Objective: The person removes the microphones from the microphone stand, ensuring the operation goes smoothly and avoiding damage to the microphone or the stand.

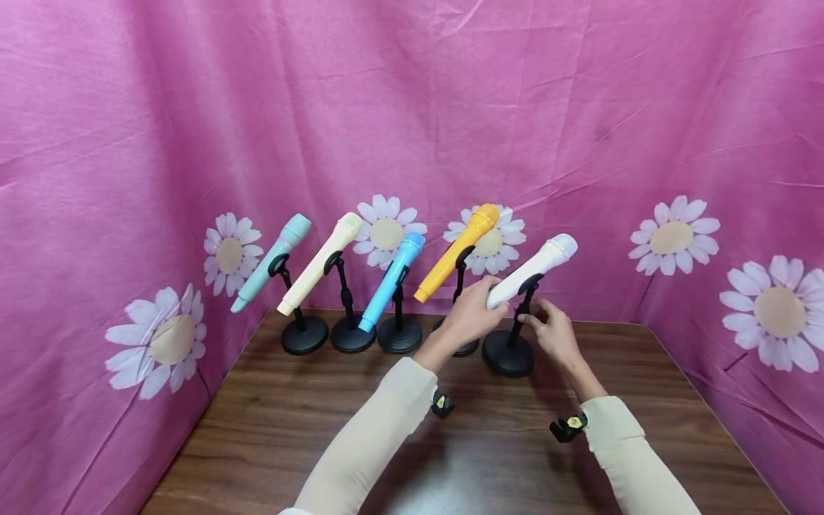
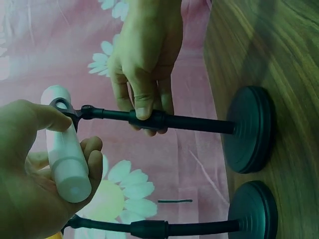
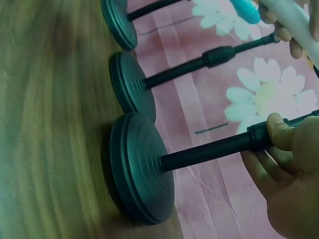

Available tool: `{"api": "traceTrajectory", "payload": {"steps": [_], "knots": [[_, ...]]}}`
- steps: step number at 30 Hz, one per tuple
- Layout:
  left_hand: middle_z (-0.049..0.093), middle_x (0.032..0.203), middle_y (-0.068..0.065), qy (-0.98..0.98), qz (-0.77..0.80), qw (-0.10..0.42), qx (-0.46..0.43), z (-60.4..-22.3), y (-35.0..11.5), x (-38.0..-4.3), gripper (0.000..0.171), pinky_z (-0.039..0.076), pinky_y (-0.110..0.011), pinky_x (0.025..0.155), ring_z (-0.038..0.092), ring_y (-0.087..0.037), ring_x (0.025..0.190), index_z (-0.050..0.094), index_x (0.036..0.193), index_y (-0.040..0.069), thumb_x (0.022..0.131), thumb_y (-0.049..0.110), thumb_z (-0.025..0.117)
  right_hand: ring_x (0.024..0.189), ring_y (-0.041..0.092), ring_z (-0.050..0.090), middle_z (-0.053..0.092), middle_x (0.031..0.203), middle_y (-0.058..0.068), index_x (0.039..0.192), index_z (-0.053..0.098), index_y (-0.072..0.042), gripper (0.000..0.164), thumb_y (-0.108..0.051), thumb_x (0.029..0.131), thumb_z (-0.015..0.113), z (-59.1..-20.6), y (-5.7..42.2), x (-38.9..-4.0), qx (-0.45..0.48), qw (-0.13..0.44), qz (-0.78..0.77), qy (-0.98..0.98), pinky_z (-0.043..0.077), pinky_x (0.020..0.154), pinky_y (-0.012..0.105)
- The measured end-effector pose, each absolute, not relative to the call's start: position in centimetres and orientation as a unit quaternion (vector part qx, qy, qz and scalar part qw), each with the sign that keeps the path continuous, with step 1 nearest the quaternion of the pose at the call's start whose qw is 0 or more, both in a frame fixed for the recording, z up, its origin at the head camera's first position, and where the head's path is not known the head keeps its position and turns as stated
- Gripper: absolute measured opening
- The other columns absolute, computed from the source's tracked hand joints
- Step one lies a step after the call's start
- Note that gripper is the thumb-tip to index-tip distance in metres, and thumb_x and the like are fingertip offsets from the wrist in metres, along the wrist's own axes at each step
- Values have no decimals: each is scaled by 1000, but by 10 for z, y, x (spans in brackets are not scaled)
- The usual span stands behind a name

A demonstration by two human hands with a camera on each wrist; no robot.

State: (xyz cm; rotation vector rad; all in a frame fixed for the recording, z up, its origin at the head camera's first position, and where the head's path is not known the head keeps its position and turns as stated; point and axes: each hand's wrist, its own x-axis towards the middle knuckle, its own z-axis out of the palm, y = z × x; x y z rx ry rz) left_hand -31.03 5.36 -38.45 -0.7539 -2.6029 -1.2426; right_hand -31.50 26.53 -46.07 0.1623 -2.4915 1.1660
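A white microphone lies tilted in the clip of a black desk stand, its head up to the right. My left hand holds the lower part of its handle, the thumb near the clip in the left wrist view, where the microphone shows its butt end. With thumb and fingers, my right hand grips the collar on the stand's pole, seen closely in the right wrist view beside the round base. The base rests on the table.
Left of my hands, a yellow microphone, a blue microphone, a cream microphone and a mint microphone sit on similar black stands along the back of the wooden table. A pink flowered cloth hangs behind.
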Motion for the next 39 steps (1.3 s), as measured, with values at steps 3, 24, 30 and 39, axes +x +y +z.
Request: {"api": "traceTrajectory", "payload": {"steps": [3,24,30,39], "knots": [[73,118,-6,-871,-414,84,-252,-385,46,-307,39,48,-22,82,62,-15,96,63,136,9,100,22,71,81,7,57,76,100,20,118,73,-2,22,-16,101,75,-463,261,-308,61,192,428,-881,44,69,19],[74,121,-7,-852,-425,95,-289,-374,-19,-266,37,56,-32,89,64,-20,101,67,133,8,99,22,75,87,-3,66,80,105,15,120,75,-5,27,-15,95,82,-458,213,-249,97,191,505,-836,52,74,13],[74,118,-5,-840,-447,92,-292,-379,-40,-258,35,54,-30,81,64,-19,98,68,132,11,99,20,75,91,-4,68,79,108,14,120,75,-7,30,-17,94,83,-458,200,-238,98,158,526,-830,58,78,16],[74,119,-4,-832,-468,83,-287,-386,-66,-248,36,55,-34,84,64,-20,100,69,133,14,98,20,75,96,0,71,81,101,7,115,77,-11,28,-15,89,88,-462,184,-229,130,163,541,-815,54,83,15]]}}
